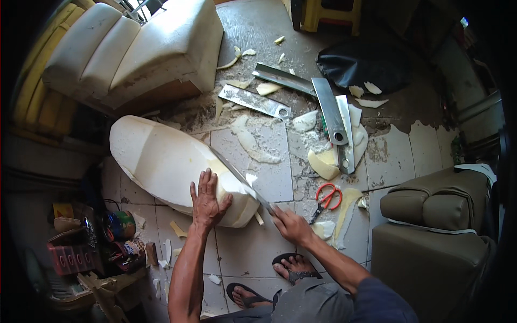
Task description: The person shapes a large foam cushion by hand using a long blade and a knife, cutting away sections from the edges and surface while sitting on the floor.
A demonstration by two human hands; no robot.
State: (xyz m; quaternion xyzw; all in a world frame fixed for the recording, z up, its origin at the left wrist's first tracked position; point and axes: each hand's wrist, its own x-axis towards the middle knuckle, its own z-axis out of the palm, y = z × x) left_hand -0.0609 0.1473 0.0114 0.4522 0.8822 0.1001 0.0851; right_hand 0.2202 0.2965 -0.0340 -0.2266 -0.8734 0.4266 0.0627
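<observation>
A long cream foam seat pad (167, 153), shaped like a motorcycle seat, lies on the tiled floor in front of me. Flat on its near end rests my left hand (209, 200), fingers stretched out and holding nothing. My right hand (292, 226) is closed round the near end of a long thin knife (235, 171). The blade runs along the foam's right edge, touching it, and points away to the upper left. A small white shaving (251, 178) sits beside the blade.
Red-handled scissors (328, 198) lie right of my right hand among foam scraps (347, 212). Several metal strips (329, 110) lie further off. An upholstered white seat (156, 48) stands far left, a brown cushioned seat (431, 253) right, cans (119, 225) left.
</observation>
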